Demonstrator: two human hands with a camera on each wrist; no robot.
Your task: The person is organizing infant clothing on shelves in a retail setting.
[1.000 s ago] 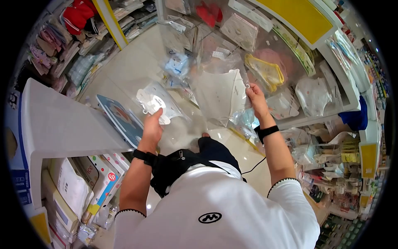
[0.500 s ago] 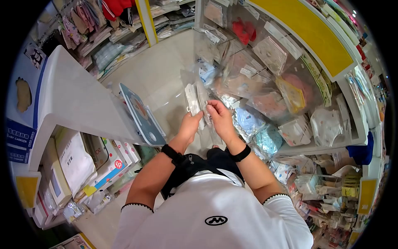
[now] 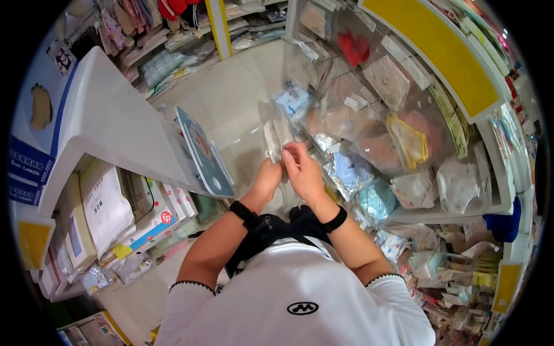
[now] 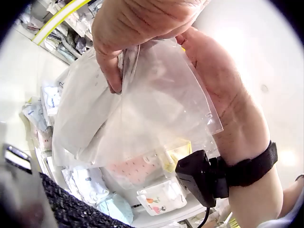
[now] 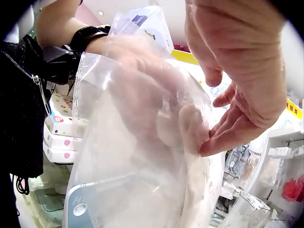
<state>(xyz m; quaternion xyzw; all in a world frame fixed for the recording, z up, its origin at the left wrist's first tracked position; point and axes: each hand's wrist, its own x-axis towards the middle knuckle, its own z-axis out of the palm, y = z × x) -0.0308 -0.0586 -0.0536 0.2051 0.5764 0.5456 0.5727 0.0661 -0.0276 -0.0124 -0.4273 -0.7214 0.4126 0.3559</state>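
Note:
Both hands meet in front of the body at a pair of clear plastic garment bags (image 3: 273,128), which stand nearly edge-on in the head view. My left hand (image 3: 266,183) grips them near the top, its bent fingers on the film (image 4: 159,102) in the left wrist view. Close beside it, my right hand (image 3: 304,175) has curled fingers at the bags' edge. Seen from the right wrist, the clear film (image 5: 121,142) covers much of the left hand, with something pale showing inside. The right fingertips (image 5: 208,146) meet the bag's side there.
A white cabinet (image 3: 115,121) with boxed goods (image 3: 151,222) stands at left, a blue picture panel (image 3: 202,151) leaning against it. Bagged baby clothes (image 3: 353,168) fill the curved shelf at right. Clothes racks (image 3: 164,66) line the back above the pale floor (image 3: 242,115).
The two packages, held apart and spread wide a second ago, have been brought together in front of the body. Both hands moved inward, and the head view shifted left.

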